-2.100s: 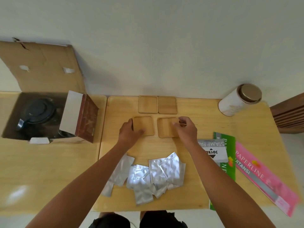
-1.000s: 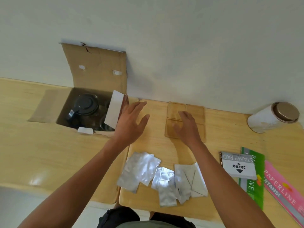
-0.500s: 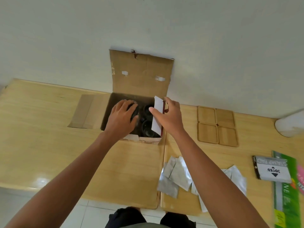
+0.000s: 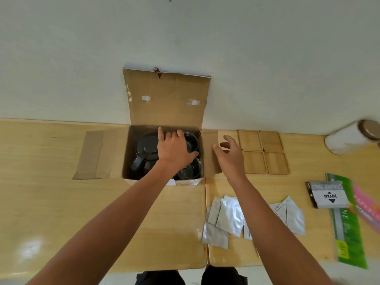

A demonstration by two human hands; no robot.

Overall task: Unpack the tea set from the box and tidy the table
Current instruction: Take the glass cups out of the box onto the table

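Observation:
An open cardboard box point(image 4: 165, 99) stands against the wall with its back flap upright. Inside are a black teapot point(image 4: 145, 148) with a lid and handle, and two dark cups point(image 4: 191, 140) on the right side. My left hand point(image 4: 174, 150) is inside the box, fingers spread over the teapot lid and the cups, thumb at a cup rim, gripping nothing that I can see. My right hand point(image 4: 230, 156) hovers open just right of the box, above the flattened right flap point(image 4: 208, 161). Several square wooden coasters point(image 4: 263, 151) lie in a block to its right.
Several silver foil sachets point(image 4: 228, 217) lie scattered under my right forearm. A stamp pad box point(image 4: 327, 195), a green booklet point(image 4: 347, 225) and a pink packet point(image 4: 367, 206) sit at the right edge. A white jar point(image 4: 347, 139) lies at the back right.
Both hands left the coasters and moved left to the box. My right hand let go of the box's right flap, which now lies flat. My left hand reached deeper over the cups.

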